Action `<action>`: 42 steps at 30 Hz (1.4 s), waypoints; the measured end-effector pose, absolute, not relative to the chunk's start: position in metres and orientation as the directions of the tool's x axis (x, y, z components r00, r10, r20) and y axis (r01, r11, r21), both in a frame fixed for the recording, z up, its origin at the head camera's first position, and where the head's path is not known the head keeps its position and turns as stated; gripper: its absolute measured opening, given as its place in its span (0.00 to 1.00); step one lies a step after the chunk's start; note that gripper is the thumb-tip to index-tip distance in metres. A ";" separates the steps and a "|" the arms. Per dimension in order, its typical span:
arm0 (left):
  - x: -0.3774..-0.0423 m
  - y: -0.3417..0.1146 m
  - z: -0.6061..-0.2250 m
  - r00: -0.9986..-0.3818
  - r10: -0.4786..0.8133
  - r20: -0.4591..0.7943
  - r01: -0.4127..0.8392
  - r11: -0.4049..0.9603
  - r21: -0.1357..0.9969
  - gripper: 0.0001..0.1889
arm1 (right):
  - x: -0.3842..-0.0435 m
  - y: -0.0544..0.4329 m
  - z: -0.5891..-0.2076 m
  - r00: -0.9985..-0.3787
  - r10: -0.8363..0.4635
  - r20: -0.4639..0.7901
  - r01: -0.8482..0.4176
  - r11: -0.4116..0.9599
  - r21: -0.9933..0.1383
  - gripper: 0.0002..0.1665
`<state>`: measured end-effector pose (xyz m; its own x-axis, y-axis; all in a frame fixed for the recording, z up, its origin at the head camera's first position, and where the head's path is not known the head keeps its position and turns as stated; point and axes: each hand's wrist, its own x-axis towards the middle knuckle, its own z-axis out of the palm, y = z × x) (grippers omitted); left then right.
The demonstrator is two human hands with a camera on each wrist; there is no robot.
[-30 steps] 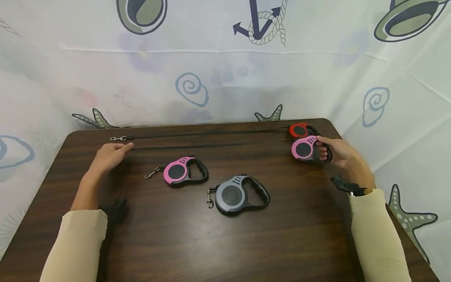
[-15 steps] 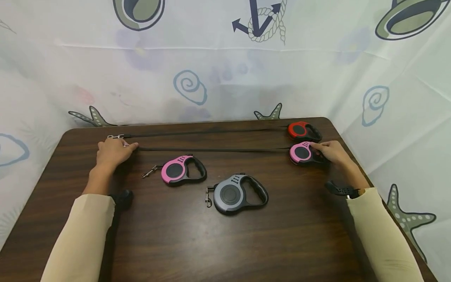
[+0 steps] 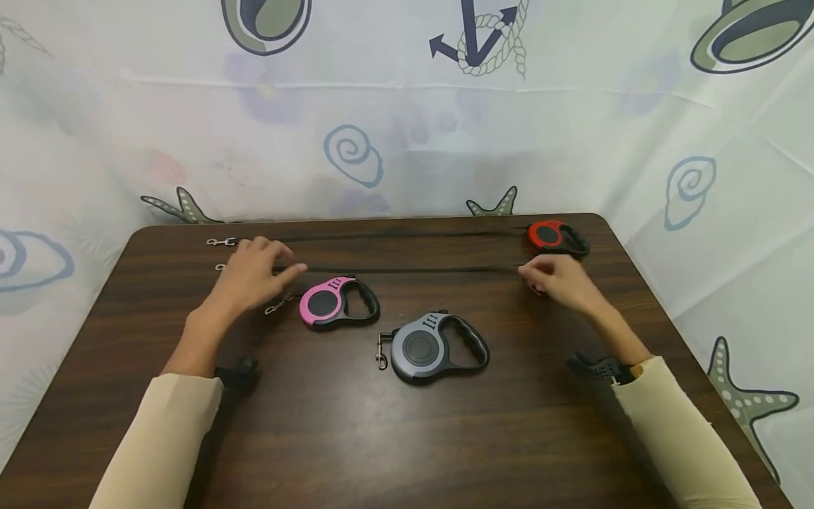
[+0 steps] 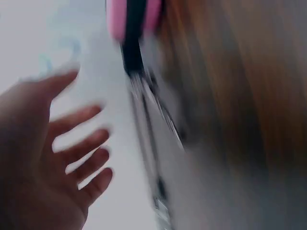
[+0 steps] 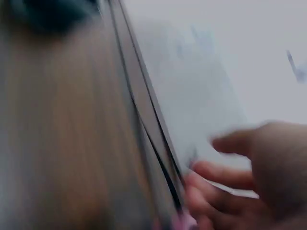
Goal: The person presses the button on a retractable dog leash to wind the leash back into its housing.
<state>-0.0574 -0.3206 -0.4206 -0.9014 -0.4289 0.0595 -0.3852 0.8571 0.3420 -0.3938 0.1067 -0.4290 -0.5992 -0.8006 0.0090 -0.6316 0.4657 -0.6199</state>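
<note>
My left hand (image 3: 251,279) hovers above the left end of a stretched black leash cord (image 3: 400,270), its fingers spread and holding nothing. That cord's metal clip (image 3: 220,267) lies just left of the hand. At the cord's other end, my right hand (image 3: 562,279) covers most of a pink retractable leash in the head view. The right wrist view shows a blurred bit of the pink leash (image 5: 183,222) below loosely bent fingers, thumb apart. A second pink retractable leash (image 3: 323,304), with its clip (image 3: 278,305), lies right of and nearer than my left hand.
A red retractable leash (image 3: 548,235) lies at the back right, its cord (image 3: 394,235) drawn out leftward to a metal clip (image 3: 220,242). A grey retractable leash (image 3: 420,348) rests mid-table (image 3: 407,445). A patterned white cloth (image 3: 420,155) hangs behind the table.
My left hand has let go of the clip end and moved right. My right hand has come off the pink leash's handle and shifted left over its body. The cord now lies along the table.
</note>
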 end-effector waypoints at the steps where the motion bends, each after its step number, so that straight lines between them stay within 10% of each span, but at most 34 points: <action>1: -0.062 -0.310 -0.418 -0.927 -0.373 0.028 -0.346 0.884 0.315 0.31 | -0.380 0.095 -0.430 -0.508 -0.861 -0.023 -0.658 0.406 -0.634 0.18; 4: -0.073 -0.282 -0.417 -0.960 -0.267 -0.088 -0.281 0.921 0.269 0.41 | -0.343 0.062 -0.435 -0.254 -0.962 -0.101 -0.712 0.257 -0.653 0.16; 8: -0.075 -0.263 -0.422 -0.966 -0.214 -0.146 -0.249 0.921 0.300 0.51 | -0.316 0.040 -0.439 -0.153 -0.979 -0.134 -0.773 0.203 -0.601 0.17; 19: -0.024 -0.239 -0.417 -0.963 -0.095 -0.251 -0.198 0.883 0.425 0.44 | -0.340 0.045 -0.423 -0.142 -0.886 -0.441 -0.298 0.463 -0.835 0.02; 27: -0.020 -0.215 -0.402 -0.987 -0.027 -0.161 -0.106 0.857 0.504 0.27 | -0.358 0.040 -0.406 -0.286 -0.931 -0.226 -0.085 0.260 -0.962 0.09; 34: -0.066 -0.199 -0.385 -0.988 -0.151 0.024 -0.123 0.878 0.462 0.30 | -0.341 0.032 -0.407 -0.222 -0.975 0.000 0.173 -0.039 -0.984 0.18; 42: -0.092 -0.191 -0.383 -0.973 -0.190 0.133 -0.103 0.869 0.484 0.14 | -0.319 0.023 -0.405 -0.259 -0.966 0.008 0.255 -0.076 -0.964 0.25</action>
